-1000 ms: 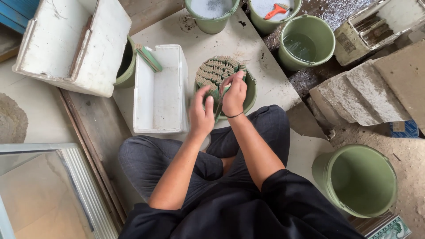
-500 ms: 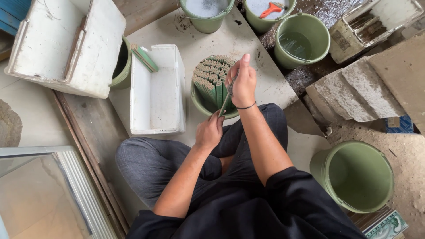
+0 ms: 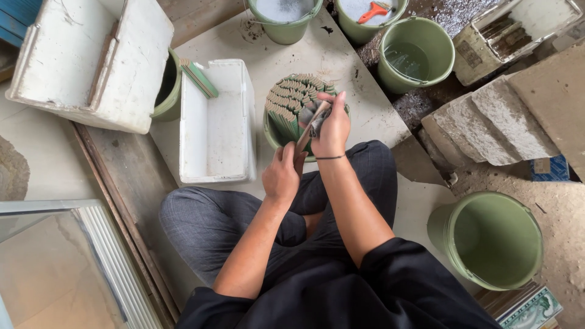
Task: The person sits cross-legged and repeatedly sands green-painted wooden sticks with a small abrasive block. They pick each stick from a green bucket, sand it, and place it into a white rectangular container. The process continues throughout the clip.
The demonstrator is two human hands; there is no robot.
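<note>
I sit cross-legged on a pale board (image 3: 365, 109). In front of my knees stands a green bucket (image 3: 272, 135) packed with upright flat green strips (image 3: 291, 99) in rows. My right hand (image 3: 332, 125) is over the bucket's near side, closed on a thin flat strip (image 3: 309, 127) that slants down toward me. My left hand (image 3: 283, 173) grips the lower end of that same strip just below the bucket's rim. Both hands touch the strip.
An open white foam box (image 3: 216, 122) lies left of the bucket, with a larger foam box (image 3: 91, 61) beyond. Green buckets stand at the top (image 3: 284, 18), top right (image 3: 416, 55) and lower right (image 3: 492, 240). Concrete blocks (image 3: 493, 125) sit on the right, a glass pane (image 3: 55, 268) lower left.
Both hands were together over the strips in the bucket. My right hand rose pulling one strip out, and my left hand dropped back toward me along its lower end.
</note>
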